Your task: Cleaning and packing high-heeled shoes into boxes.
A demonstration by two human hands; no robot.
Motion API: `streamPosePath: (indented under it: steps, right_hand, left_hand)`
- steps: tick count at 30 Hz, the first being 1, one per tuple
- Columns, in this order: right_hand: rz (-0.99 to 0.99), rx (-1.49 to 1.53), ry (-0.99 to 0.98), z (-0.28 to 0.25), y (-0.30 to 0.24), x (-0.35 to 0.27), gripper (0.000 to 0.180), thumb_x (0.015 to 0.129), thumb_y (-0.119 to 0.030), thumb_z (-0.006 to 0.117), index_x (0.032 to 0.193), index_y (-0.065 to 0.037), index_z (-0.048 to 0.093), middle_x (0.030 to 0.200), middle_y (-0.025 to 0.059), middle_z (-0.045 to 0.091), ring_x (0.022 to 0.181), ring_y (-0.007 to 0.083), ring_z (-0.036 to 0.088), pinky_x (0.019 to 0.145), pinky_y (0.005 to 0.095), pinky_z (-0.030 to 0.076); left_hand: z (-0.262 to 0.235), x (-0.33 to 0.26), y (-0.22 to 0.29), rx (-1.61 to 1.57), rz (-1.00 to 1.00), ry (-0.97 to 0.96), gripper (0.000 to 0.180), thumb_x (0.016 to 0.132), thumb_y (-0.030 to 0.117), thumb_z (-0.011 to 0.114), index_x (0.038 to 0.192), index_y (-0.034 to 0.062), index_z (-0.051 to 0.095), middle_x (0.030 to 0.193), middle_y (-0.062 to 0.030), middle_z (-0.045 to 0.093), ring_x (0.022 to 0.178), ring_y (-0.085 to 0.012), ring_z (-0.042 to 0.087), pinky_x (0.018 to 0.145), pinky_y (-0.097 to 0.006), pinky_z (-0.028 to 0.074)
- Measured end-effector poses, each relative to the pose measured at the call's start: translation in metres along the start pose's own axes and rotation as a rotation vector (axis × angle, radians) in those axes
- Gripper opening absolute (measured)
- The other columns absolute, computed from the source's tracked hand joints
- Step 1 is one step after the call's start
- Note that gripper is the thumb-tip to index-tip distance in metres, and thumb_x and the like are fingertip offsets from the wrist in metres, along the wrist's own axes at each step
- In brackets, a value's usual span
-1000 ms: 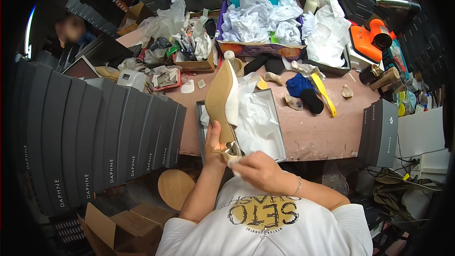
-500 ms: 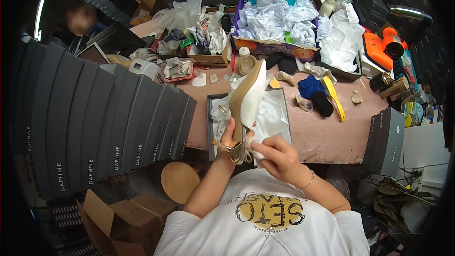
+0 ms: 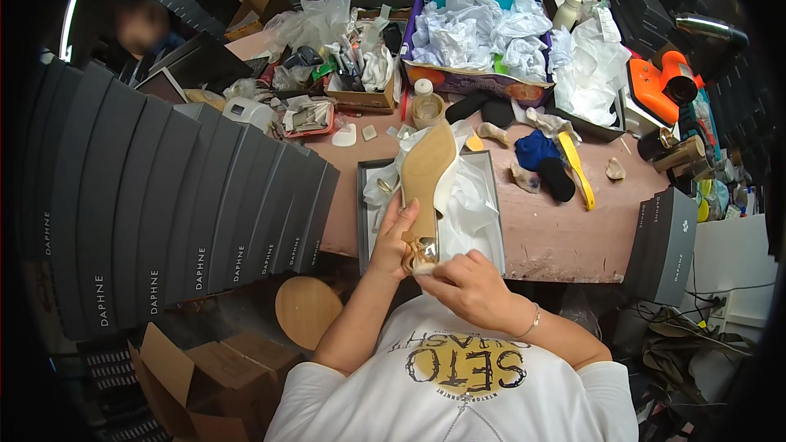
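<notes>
My left hand [image 3: 391,245] is closed round the rear part of a white pointed-toe shoe [image 3: 427,168]. Its tan sole faces up, the toe points away from me, and a gold heel is at the near end. Pinched in the fingers of my right hand [image 3: 476,290] is a small white cloth [image 3: 423,267], pressed against the gold heel; most of it is hidden. Below the shoe lies an open grey shoe box [image 3: 494,196] lined with white tissue paper [image 3: 471,221]. Something gold [image 3: 383,186] shows among the tissue at the left.
Stacked grey shoe boxes [image 3: 205,196] rise on the left, more [image 3: 667,245] on the right. Behind stand a capped bottle [image 3: 426,106] and a purple box [image 3: 475,84] of crumpled paper. A yellow-handled tool [image 3: 577,170] lies beside blue and black cloths. A person [image 3: 141,29] is at the far left.
The shoe has turned so its sole faces up more squarely, and its toe has dropped slightly. My right hand has moved left with the cloth, onto the heel.
</notes>
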State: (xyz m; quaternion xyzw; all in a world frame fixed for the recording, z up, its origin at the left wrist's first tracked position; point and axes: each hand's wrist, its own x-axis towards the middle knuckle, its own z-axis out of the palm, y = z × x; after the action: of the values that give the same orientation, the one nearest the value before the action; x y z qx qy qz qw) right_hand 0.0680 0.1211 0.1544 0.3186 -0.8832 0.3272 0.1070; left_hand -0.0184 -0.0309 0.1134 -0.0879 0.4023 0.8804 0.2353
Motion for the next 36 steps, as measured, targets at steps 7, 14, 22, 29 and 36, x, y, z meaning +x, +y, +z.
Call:
streamPosePath:
  steps: [7, 14, 22, 29, 36]
  right_hand:
    - [0.545, 0.289, 0.113, -0.01, 0.023, -0.063, 0.034, 0.075, -0.002, 0.069, 0.108, -0.009, 0.067, 0.086, 0.0093, 0.058, 0.077, 0.0238, 0.058, 0.069, 0.0345, 0.048]
    - [0.645, 0.296, 0.229, -0.005, 0.028, -0.075, 0.029, 0.079, -0.002, 0.067, 0.107, -0.005, 0.067, 0.086, 0.0096, 0.058, 0.071, 0.0203, 0.057, 0.064, 0.0297, 0.047]
    - [0.89, 0.344, 0.3, 0.011, 0.065, -0.106, 0.024, 0.081, -0.002, 0.065, 0.105, -0.003, 0.068, 0.079, 0.0075, 0.056, 0.066, 0.0152, 0.052, 0.061, 0.0261, 0.042]
    - [0.857, 0.386, 0.227, 0.013, 0.059, -0.099, 0.022, 0.082, -0.003, 0.065, 0.104, -0.003, 0.068, 0.079, 0.008, 0.057, 0.067, 0.0165, 0.053, 0.062, 0.0269, 0.043]
    - [0.736, 0.368, 0.151, 0.021, 0.051, -0.08, 0.022, 0.083, -0.001, 0.064, 0.104, -0.001, 0.067, 0.082, 0.0071, 0.057, 0.065, 0.0137, 0.052, 0.059, 0.0251, 0.042]
  left_hand:
    - [-0.011, -0.001, 0.011, 0.314, 0.338, -0.179, 0.069, 0.093, 0.019, 0.061, 0.146, 0.0042, 0.02, 0.133, -0.0088, 0.046, 0.118, -0.0159, 0.049, 0.098, -0.03, 0.042]
    - [-0.001, -0.001, -0.017, 0.449, 0.342, -0.217, 0.073, 0.091, 0.016, 0.064, 0.146, 0.0026, 0.019, 0.133, -0.0105, 0.046, 0.119, -0.0169, 0.049, 0.099, -0.031, 0.041]
    - [-0.062, 0.02, -0.081, 1.322, 0.536, 0.04, 0.04, 0.085, 0.011, 0.063, 0.122, -0.0011, 0.055, 0.123, -0.0229, 0.055, 0.116, -0.0387, 0.051, 0.1, -0.042, 0.04]
    - [-0.204, 0.085, -0.069, 1.538, 0.232, 0.214, 0.045, 0.081, 0.022, 0.066, 0.12, 0.001, 0.055, 0.113, -0.0222, 0.059, 0.103, -0.0361, 0.059, 0.084, -0.044, 0.048]
    - [-0.162, 0.097, -0.049, 1.361, -0.014, 0.222, 0.038, 0.083, 0.018, 0.066, 0.114, 0.0, 0.055, 0.097, -0.015, 0.064, 0.086, -0.0247, 0.065, 0.073, -0.036, 0.051]
